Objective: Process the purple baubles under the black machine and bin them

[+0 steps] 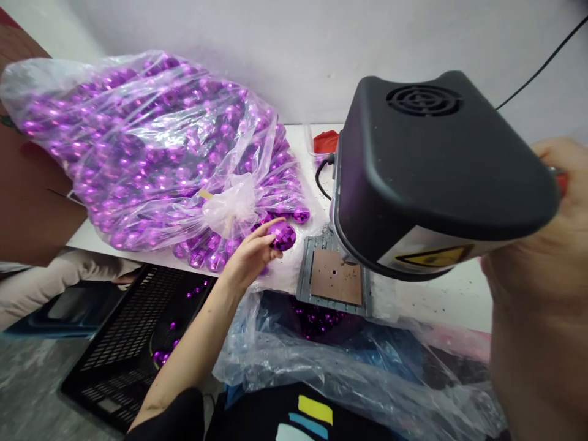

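A shiny purple ball w/ mirror-like facets [282,236] is held near the centre of the view, just above a white surface [441,300]. It is pinched btwn thumb & fingertips of the L hand [250,254], whose grip is narrow & fitted round the ball.

Just R of the ball, a grey slotted base [304,275] is topped w/ a brown square plate [326,291]; a small hole is seen near the plate's middle, & dark crumbs are scattered over it. The base is overhung by a big black machine housing [441,165], marked w/ a round vent on top & a yellow warning label [432,256].

At far R, the R hand [569,214] is partly hidden by the housing; a bit of red is seen beside it, but what its grip is on, or how tight, can't be told.

To the L, a large clear bag [229,205], tied at the neck, is filled w/ similar purple balls. Behind the base, a red item [325,142] is seen in part.

Below L, a few purple balls are held in a black crate [105,349]. In front, clear plastic [294,355] is draped over the lap. Far L, a brown box [32,202] & a pale trouser leg [41,288] are seen.
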{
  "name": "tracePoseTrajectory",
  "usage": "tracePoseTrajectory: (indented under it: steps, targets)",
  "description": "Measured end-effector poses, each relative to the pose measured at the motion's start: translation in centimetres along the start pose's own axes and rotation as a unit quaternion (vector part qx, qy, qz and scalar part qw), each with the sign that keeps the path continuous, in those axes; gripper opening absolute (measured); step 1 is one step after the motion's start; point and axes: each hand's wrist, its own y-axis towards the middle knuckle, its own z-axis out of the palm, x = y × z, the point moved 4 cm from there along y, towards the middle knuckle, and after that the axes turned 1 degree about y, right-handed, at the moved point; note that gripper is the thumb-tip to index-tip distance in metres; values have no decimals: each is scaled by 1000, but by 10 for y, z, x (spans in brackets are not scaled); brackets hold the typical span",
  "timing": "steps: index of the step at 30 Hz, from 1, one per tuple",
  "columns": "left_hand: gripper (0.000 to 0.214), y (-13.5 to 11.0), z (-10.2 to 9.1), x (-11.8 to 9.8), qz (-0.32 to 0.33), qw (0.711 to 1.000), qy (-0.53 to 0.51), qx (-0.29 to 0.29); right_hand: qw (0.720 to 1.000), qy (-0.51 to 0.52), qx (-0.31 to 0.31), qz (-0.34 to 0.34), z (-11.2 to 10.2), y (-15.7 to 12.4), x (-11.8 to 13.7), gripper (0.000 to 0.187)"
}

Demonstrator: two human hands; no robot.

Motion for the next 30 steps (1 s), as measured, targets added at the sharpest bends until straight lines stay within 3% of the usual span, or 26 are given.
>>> tracePoseTrajectory:
  steps: [2, 4, 7, 10, 17, 21, 25, 30]
  targets:
    - [42, -9, 14, 15, -78, 980, -177, 48, 1000, 16, -14, -6, 1, 0, 2, 18]
    - [37, -18, 31, 33, -150, 939, -297, 88, 999, 32, -21, -19, 2, 1, 3, 15]
    - [34, -25, 52, 55, -214, 889, -384, 130, 999, 37, -15, -22, 2, 0, 4, 18]
    - [35, -24, 64, 66, -231, 873, -410, 128, 1000, 16, -11, -18, 2, 0, 5, 22]
    - [36, -17, 60, 71, -192, 920, -324, 112, 1000, 21, -13, -20, 2, 0, 4, 24]
    - [46, -13, 52, 74, -152, 962, -211, 77, 1000, 15, -9, -21, 2, 0, 4, 31]
    - [45, -8, 55, 72, -63, 994, -83, 43, 1000, 14, -9, -11, 2, 1, 5, 38]
    - [55, -8, 72, 76, 69, 991, 88, 73, 1000, 9, -10, -10, 2, 1, 6, 40]
